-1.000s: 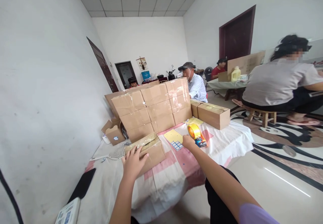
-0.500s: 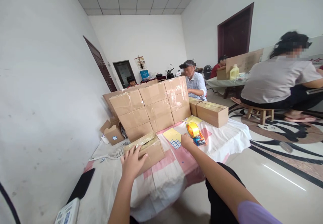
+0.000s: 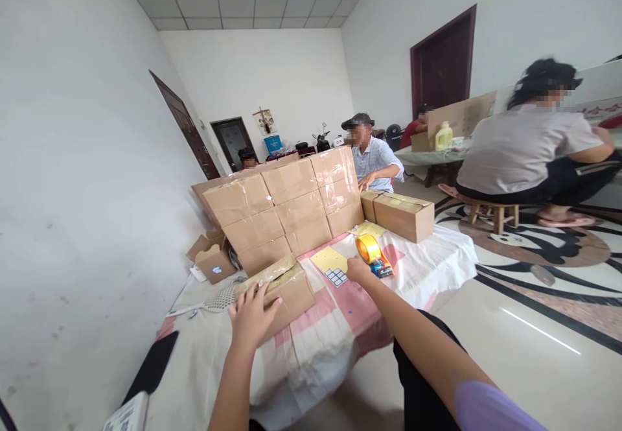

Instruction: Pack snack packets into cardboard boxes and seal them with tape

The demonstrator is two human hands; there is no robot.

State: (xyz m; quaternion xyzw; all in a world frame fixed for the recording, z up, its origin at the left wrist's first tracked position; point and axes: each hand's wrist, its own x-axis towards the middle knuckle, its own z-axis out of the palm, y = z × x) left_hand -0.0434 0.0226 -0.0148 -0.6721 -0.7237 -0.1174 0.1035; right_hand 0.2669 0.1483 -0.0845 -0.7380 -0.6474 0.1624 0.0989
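Your left hand (image 3: 253,311) rests on the carton (image 3: 294,293) by the worktop's (image 3: 449,249) near edge, fingers spread over its top and front without closing around it. Your right hand (image 3: 358,269) has curled fingers beside the tape dispenser (image 3: 376,257), in from the right edge; I cannot tell whether they hold anything.
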